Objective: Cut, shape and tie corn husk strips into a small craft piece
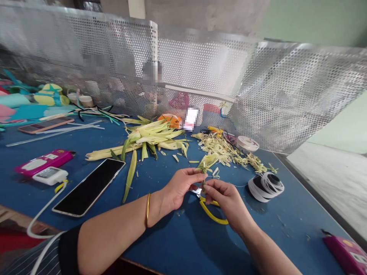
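Over the middle of the table, my left hand [183,185] pinches a small bundle of corn husk [203,169] between thumb and fingers. Just to the right, my right hand [222,194] is closed on the lower end of the same bundle, with the fingertips of both hands close together. A thin white thread [237,186] runs from near the hands toward a dark spool [265,187] wound with white cord. Scissors with yellow handles [210,215] lie beneath the right hand, their blades partly hidden by the hands.
A pile of husk leaves [149,135] lies ahead, with husk scraps [220,147] to its right. A black phone [90,187] and a magenta device [44,164] with a white cable are at left. A roll of tape [247,143] stands before the perforated metal screen [200,57].
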The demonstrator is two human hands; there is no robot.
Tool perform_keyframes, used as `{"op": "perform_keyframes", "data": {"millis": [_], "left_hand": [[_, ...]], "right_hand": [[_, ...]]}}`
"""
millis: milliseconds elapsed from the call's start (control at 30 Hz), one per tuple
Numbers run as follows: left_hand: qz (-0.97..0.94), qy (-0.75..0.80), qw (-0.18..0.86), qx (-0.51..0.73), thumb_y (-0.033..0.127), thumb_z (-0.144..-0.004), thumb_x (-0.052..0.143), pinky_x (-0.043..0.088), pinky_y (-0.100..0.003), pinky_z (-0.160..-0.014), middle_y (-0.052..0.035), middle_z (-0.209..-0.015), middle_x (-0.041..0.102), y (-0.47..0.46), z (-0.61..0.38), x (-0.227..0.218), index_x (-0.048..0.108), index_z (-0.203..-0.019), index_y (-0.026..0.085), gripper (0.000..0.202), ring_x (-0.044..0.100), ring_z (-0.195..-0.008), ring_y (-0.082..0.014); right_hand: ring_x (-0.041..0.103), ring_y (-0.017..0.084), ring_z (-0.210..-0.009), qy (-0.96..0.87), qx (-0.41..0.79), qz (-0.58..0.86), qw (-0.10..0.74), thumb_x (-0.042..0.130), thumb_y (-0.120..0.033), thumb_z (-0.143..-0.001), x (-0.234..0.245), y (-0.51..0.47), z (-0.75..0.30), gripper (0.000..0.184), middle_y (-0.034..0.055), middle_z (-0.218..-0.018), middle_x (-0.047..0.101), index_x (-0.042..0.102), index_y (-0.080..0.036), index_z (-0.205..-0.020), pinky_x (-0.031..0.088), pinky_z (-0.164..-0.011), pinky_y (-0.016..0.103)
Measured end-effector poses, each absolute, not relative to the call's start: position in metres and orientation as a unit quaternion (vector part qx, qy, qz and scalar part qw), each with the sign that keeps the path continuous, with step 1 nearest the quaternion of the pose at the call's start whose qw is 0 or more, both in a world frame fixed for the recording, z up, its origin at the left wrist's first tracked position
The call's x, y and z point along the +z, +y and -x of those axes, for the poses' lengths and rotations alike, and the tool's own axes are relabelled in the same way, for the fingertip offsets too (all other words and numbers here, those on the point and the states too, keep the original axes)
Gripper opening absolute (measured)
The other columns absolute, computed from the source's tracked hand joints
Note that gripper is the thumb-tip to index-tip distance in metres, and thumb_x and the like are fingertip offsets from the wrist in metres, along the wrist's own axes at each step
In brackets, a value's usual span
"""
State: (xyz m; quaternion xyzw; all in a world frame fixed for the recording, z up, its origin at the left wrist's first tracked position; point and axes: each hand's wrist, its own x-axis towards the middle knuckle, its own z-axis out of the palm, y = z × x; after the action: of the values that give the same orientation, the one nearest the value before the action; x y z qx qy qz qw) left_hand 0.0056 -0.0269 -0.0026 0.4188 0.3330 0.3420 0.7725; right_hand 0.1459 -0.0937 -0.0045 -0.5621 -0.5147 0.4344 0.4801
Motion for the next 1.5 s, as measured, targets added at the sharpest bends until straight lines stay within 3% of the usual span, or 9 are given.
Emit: {"op": "perform_keyframes", "data": {"millis": [200,600,700,867,1067,1167,1300,1500], "left_hand": [[-0.396,0.332,0.785,0.342,0.034,-0.053,0.089,0.042,-0.027,-0.064,-0.0014,-0.072,0.063,-0.024,-0.005,-0.004,0.068,-0.073,0.013,0.036,0.057,-0.067,-0.0128],[-0.244,0.384,0.837,0.304,0.018,-0.071,0.079,0.044,-0.019,-0.058,-0.0027,-0.067,0.065,-0.023,-0.005,0.000,0.069,-0.074,0.011,0.012,0.059,-0.062,-0.0090],[-0.234,0.371,0.847,0.301,0.015,-0.073,0.077,0.043,-0.017,-0.053,-0.0025,-0.067,0.064,-0.024,-0.005,0.001,0.070,-0.073,0.011,0.009,0.059,-0.060,-0.0078],[-0.268,0.272,0.876,0.296,0.015,-0.078,0.073,0.031,-0.013,-0.038,-0.0006,-0.066,0.061,-0.024,-0.004,-0.002,0.070,-0.074,0.009,0.007,0.050,-0.050,-0.0024],[-0.316,0.262,0.857,0.310,0.013,-0.084,0.066,0.055,-0.018,-0.060,-0.0056,-0.073,0.068,-0.024,-0.003,0.001,0.072,-0.077,0.007,0.011,0.063,-0.059,-0.0082],[-0.314,0.286,0.843,0.332,0.011,-0.084,0.065,0.056,-0.020,-0.064,-0.0056,-0.073,0.069,-0.024,-0.004,0.002,0.072,-0.077,0.008,0.011,0.065,-0.062,-0.0093],[-0.294,0.303,0.842,0.336,0.008,-0.083,0.065,0.057,-0.021,-0.068,-0.0056,-0.073,0.070,-0.025,-0.005,0.001,0.071,-0.075,0.007,0.010,0.066,-0.064,-0.0103],[-0.277,0.300,0.850,0.334,0.007,-0.081,0.067,0.056,-0.021,-0.071,-0.0064,-0.075,0.071,-0.030,-0.008,0.000,0.071,-0.073,0.007,0.008,0.067,-0.068,-0.0113]], "right_hand": [[0.056,0.013,-0.055,-0.513,0.442,0.556,0.483,0.069,-0.046,-0.079,-0.006,-0.094,-0.144,0.031,-0.0006,-0.057,0.061,0.068,-0.016,-0.070,0.045,-0.062,0.027],[0.057,0.013,-0.057,-0.541,0.394,0.576,0.469,0.059,-0.040,-0.081,-0.011,-0.092,-0.146,0.024,-0.0001,-0.065,0.061,0.063,-0.017,-0.074,0.046,-0.059,0.026],[0.056,0.014,-0.059,-0.576,0.337,0.596,0.447,0.055,-0.038,-0.085,-0.014,-0.092,-0.147,0.023,-0.0005,-0.065,0.058,0.061,-0.018,-0.076,0.044,-0.057,0.025],[0.052,0.014,-0.060,-0.666,0.128,0.607,0.415,0.049,-0.028,-0.090,-0.014,-0.094,-0.150,0.022,-0.0004,-0.066,0.058,0.058,-0.020,-0.072,0.039,-0.058,0.024],[0.058,0.014,-0.066,-0.694,0.069,0.574,0.428,0.049,-0.020,-0.093,-0.013,-0.099,-0.148,0.018,0.0012,-0.074,0.062,0.063,-0.020,-0.083,0.043,-0.061,0.023],[0.062,0.014,-0.072,-0.668,0.080,0.577,0.462,0.050,-0.023,-0.094,-0.010,-0.102,-0.146,0.016,0.0024,-0.082,0.066,0.066,-0.021,-0.089,0.047,-0.065,0.023],[0.059,0.014,-0.066,-0.647,0.114,0.590,0.470,0.056,-0.029,-0.092,-0.009,-0.101,-0.144,0.017,0.0010,-0.076,0.063,0.063,-0.021,-0.079,0.047,-0.061,0.023],[0.059,0.014,-0.065,-0.621,0.117,0.612,0.476,0.062,-0.029,-0.087,-0.013,-0.098,-0.144,0.010,0.0002,-0.074,0.063,0.063,-0.021,-0.081,0.048,-0.059,0.024]]}}
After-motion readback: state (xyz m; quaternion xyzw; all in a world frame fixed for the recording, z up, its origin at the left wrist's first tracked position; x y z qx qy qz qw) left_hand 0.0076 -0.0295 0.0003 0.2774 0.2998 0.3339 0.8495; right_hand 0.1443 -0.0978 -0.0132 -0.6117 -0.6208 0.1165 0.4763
